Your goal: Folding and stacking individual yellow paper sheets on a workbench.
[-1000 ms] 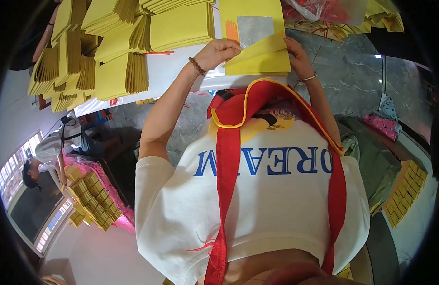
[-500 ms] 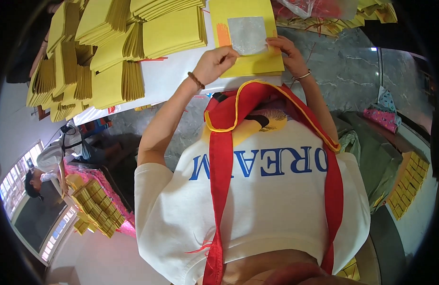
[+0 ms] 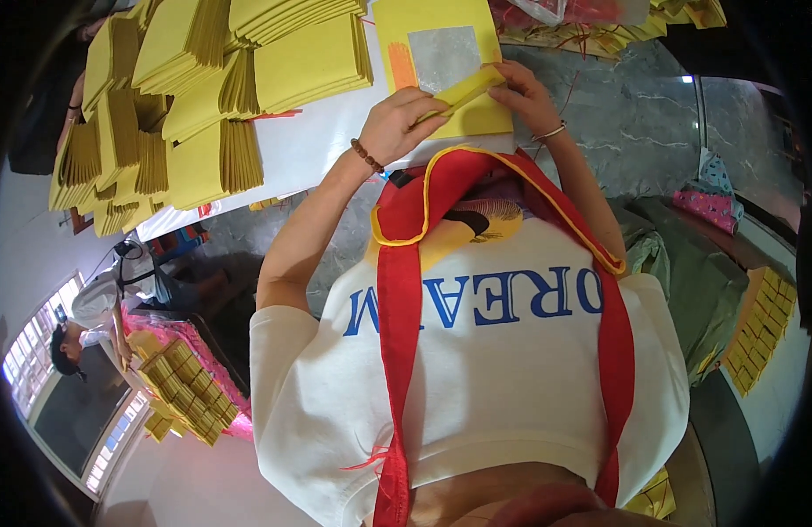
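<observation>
Yellow paper sheet (image 3: 466,89) — folded edge pinched between both hands' fingers (image 3: 428,112).

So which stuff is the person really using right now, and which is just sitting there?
In use:
- left hand
- right hand
- folded yellow sheet, pinched between both hands
- yellow sheet with a silver square under it

Just lying about:
- stacks of folded yellow paper
- white table
- pink patterned bag

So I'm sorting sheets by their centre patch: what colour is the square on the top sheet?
Silver, on the yellow top sheet; the head view shows it.
</observation>
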A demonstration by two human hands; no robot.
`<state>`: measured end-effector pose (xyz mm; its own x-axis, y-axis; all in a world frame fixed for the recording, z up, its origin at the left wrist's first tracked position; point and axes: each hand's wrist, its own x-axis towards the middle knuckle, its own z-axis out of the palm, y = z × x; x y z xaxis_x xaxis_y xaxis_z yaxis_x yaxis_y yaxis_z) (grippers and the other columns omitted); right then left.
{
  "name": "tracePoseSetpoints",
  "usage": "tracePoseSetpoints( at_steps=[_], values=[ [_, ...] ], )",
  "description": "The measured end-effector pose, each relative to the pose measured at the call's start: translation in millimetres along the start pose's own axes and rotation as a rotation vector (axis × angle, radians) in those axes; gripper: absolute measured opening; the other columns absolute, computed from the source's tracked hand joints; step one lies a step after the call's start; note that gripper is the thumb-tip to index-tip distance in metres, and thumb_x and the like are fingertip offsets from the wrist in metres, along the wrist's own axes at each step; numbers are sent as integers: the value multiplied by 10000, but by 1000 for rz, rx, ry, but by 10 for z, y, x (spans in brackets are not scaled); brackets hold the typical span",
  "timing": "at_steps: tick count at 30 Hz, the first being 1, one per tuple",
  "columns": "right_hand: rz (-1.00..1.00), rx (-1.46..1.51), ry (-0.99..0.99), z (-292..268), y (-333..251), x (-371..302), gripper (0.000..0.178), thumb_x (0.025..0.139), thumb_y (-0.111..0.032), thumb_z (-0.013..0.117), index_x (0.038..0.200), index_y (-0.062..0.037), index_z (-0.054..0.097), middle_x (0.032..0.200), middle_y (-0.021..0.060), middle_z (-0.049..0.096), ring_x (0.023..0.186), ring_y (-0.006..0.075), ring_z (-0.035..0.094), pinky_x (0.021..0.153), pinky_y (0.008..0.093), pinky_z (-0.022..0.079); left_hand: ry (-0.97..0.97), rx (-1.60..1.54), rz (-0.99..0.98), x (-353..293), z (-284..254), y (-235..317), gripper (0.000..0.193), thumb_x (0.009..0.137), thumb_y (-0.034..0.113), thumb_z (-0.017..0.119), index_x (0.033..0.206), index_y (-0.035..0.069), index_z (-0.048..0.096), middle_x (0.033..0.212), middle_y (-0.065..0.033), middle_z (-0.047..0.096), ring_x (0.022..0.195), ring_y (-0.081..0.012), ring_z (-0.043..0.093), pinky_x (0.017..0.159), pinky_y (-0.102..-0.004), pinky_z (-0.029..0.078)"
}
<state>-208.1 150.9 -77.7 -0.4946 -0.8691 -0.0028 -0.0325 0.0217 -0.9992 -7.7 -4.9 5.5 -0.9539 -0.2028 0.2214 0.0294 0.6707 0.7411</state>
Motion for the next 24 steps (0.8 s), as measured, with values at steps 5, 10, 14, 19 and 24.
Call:
tracePoseSetpoints(
  at_steps=[5, 10, 14, 19, 24],
  values=[
    [-34, -38, -35, 21, -99, -8, 426, 720, -206, 696, 1114, -92, 585, 1209, 88, 459, 1159, 201, 384, 954, 308, 322, -44, -182, -216, -30, 9, -100, 194, 838, 165, 585, 937, -1, 595, 749, -53, 566, 596, -98, 483, 534, -231, 401],
    [-35, -79, -66, -21, -25, 5, 477, 705, -202, 702, 1149, -99, 561, 1227, 94, 437, 1180, 211, 363, 965, 314, 314, 0, -219, -262, -1, 45, -134, 215, 875, 191, 544, 923, -14, 591, 650, 23, 505, 583, -39, 419, 514, -201, 360],
    [-15, -42, -64, -14, -29, -9, 508, 703, -193, 700, 1177, -106, 538, 1257, 101, 394, 1181, 215, 356, 963, 313, 317, -33, -312, -430, 18, 19, -115, 221, 875, 200, 544, 909, -12, 597, 618, 46, 485, 539, -22, 399, 477, -187, 332],
    [-43, -150, -81, -43, -25, -2, 486, 738, -86, 670, 1195, -69, 504, 1283, 53, 379, 1129, 172, 437, 951, 298, 359, -44, -452, -557, 48, 15, -131, 188, 865, 192, 552, 847, 14, 611, 564, 67, 448, 461, 2, 349, 413, -179, 273],
    [-44, -44, -75, -33, -8, -4, 475, 715, -142, 669, 1171, -108, 540, 1253, 95, 404, 1173, 217, 367, 985, 324, 307, -65, -465, -529, 50, 12, -157, 165, 858, 175, 553, 846, 20, 610, 564, 67, 446, 463, -1, 358, 416, -181, 279]
  ],
)
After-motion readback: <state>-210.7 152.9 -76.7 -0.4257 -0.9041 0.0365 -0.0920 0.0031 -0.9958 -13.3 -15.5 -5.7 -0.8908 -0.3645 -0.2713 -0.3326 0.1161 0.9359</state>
